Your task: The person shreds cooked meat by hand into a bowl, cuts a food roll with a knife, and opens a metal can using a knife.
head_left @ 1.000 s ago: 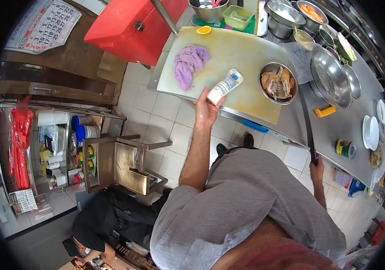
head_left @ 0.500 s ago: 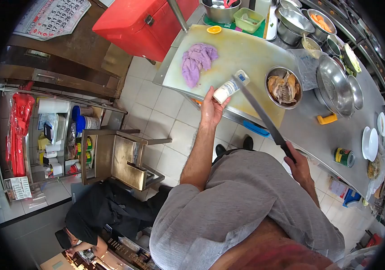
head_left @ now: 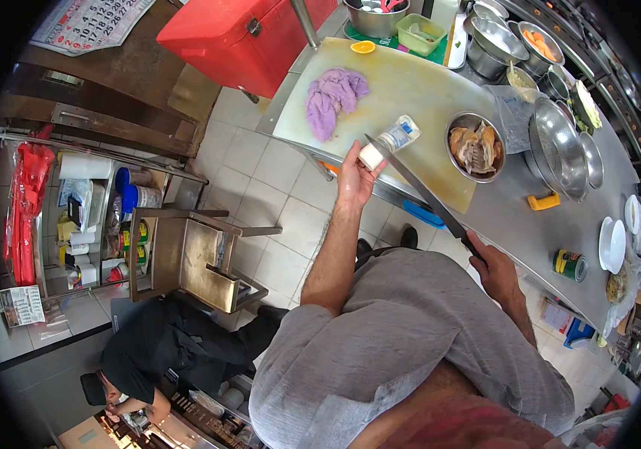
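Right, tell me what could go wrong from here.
The long knife in the right hand crosses the white package close to the fingers of the left hand, so a slip might cut them.

The package is held up by one end rather than laid flat on the cutting board, so it could twist under the blade.

It is also near the board's front edge, so anything spilling out may land on the floor.

Calendar (head_left: 90, 24) top beyond the upper edge, package (head_left: 400, 134) print illegible
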`<action>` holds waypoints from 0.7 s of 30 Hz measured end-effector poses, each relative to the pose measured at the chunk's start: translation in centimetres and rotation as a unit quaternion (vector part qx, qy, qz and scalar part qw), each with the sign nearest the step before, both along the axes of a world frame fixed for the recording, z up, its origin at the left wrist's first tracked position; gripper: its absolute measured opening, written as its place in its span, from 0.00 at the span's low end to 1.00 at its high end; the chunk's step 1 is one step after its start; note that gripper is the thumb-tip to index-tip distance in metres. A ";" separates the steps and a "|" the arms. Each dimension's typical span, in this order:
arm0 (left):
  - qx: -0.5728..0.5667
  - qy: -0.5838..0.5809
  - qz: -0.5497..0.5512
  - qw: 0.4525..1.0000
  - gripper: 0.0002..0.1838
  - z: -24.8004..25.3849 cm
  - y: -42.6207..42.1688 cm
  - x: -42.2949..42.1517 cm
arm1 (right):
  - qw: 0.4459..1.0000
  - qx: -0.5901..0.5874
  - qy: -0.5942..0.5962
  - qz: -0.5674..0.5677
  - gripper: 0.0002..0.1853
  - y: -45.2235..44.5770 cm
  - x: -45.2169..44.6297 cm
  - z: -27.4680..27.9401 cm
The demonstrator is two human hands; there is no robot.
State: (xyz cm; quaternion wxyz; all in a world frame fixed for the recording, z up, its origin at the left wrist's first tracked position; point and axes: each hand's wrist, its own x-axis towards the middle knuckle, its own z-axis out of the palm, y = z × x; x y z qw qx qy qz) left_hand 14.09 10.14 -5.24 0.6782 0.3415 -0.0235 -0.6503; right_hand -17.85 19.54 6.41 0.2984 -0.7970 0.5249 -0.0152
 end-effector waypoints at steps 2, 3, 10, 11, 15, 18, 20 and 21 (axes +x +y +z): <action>0.000 0.000 0.001 1.000 0.20 0.2 0.1 0.0 | 1.000 0.001 0.016 0.002 0.31 0.0 0.0 0.3; -0.001 -0.001 0.003 1.000 0.20 0.3 0.1 -0.1 | 1.000 -0.007 0.022 0.007 0.31 -0.1 0.0 0.3; 0.010 0.002 0.006 1.000 0.20 0.2 0.0 0.0 | 0.998 -0.022 0.062 0.026 0.31 -0.5 0.0 0.7; 0.010 0.000 0.004 1.000 0.20 0.3 0.0 0.0 | 0.997 -0.023 0.062 0.026 0.31 -0.6 0.2 0.9; 0.022 0.000 0.000 1.000 0.21 0.1 -0.1 0.1 | 0.995 -0.010 0.089 0.033 0.30 -0.8 0.5 1.2; 0.024 0.009 0.005 1.000 0.21 0.4 -0.1 -0.1 | 0.995 -0.002 0.087 0.041 0.31 -1.1 0.6 1.0; 0.019 0.014 0.007 1.000 0.22 0.8 -0.2 -0.2 | 0.996 0.004 0.081 0.043 0.31 -1.2 0.5 0.8; 0.013 0.018 0.009 1.000 0.22 1.2 -0.3 -0.3 | 0.996 0.001 0.075 0.046 0.32 -1.3 0.4 0.7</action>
